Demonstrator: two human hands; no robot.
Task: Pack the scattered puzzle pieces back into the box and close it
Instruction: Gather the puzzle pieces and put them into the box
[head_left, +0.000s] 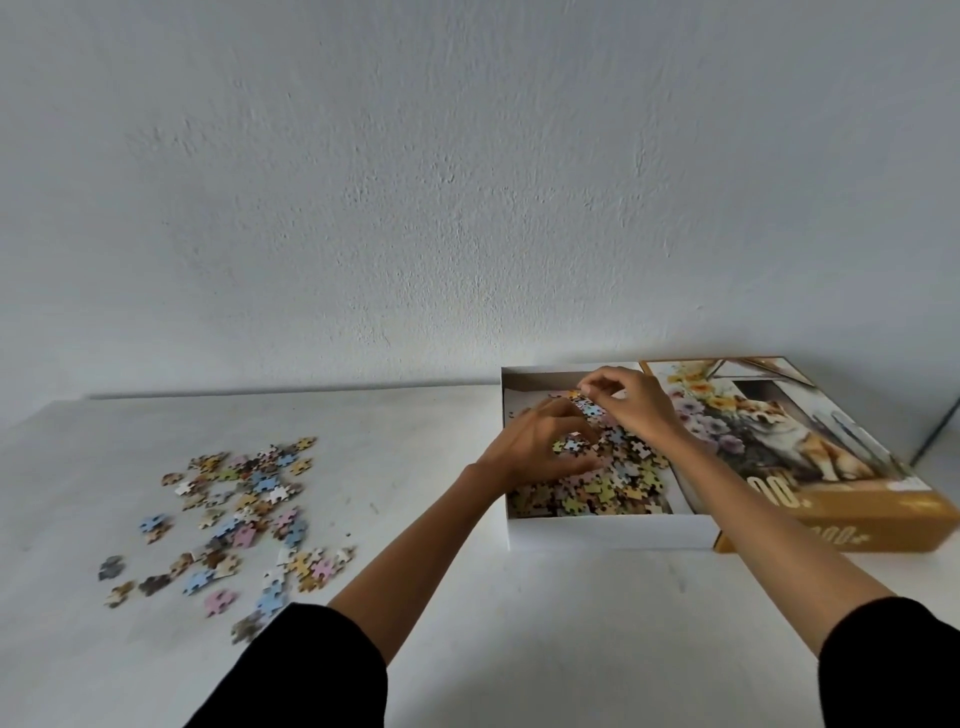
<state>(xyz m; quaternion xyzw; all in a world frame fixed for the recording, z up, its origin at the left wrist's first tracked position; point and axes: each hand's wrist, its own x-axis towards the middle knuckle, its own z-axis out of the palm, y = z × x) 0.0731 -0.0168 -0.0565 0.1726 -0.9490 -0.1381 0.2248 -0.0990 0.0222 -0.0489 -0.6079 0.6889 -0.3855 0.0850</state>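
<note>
The white box (608, 535) stands open on the pale worktop (519, 623), toward 4 o'clock in the view. It holds a heap of packed pieces (618, 486) in pink, blue, yellow, green and brown. Its lid (841, 506) lies printed side up, touching the box at its 3 o'clock side; it is gold-edged with a picture of a cat among flowers.

Both hands are over the box. The left hand (540, 441) has curled fingers sunk into the heap; whether it grips anything I cannot tell. At its 1 o'clock, the right hand (636, 400) pinches a small cluster (589, 406) with its fingertips.

Well apart, toward 8 o'clock, the scattered pieces (234, 519) lie loose and flat on the worktop.
</note>
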